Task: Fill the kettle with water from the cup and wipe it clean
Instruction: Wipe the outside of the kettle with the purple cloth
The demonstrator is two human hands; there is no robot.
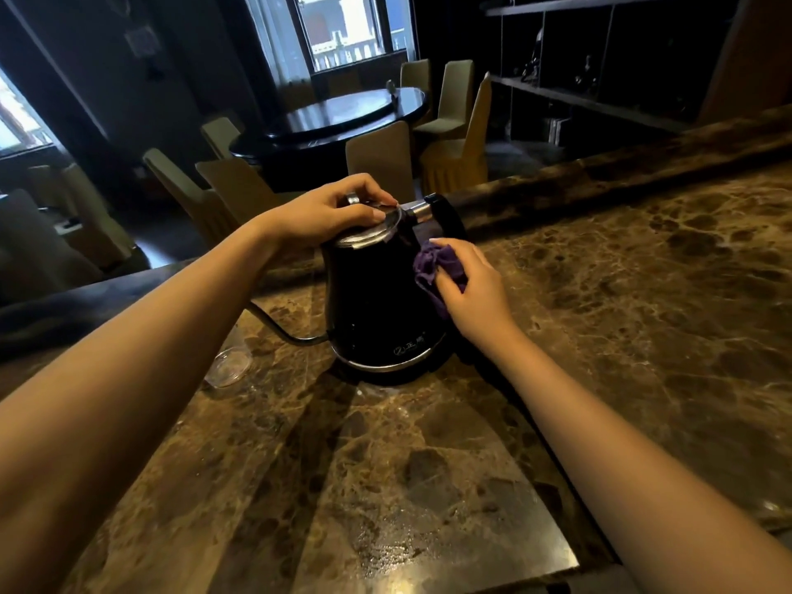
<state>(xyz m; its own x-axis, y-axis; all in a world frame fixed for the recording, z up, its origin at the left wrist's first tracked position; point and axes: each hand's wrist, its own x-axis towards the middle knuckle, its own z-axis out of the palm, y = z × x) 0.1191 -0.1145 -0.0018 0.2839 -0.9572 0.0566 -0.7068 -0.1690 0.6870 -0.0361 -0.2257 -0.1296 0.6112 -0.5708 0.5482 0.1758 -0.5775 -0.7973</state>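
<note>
A black electric kettle (373,302) stands on its base on the brown marble counter (428,465), its lid closed and its black handle (445,214) pointing away. My left hand (325,212) rests on top of the kettle, fingers curled over the lid and its knob. My right hand (471,289) presses a crumpled purple cloth (433,267) against the kettle's right side, just below the handle. A clear plastic cup (227,364) stands on the counter to the left of the kettle, partly behind my left forearm; I cannot tell whether it holds water.
The kettle's black cord (278,332) runs left along the counter from the base. A raised marble ledge (600,177) borders the counter's far side. Beyond it stand a round dark table (343,117) and several covered chairs.
</note>
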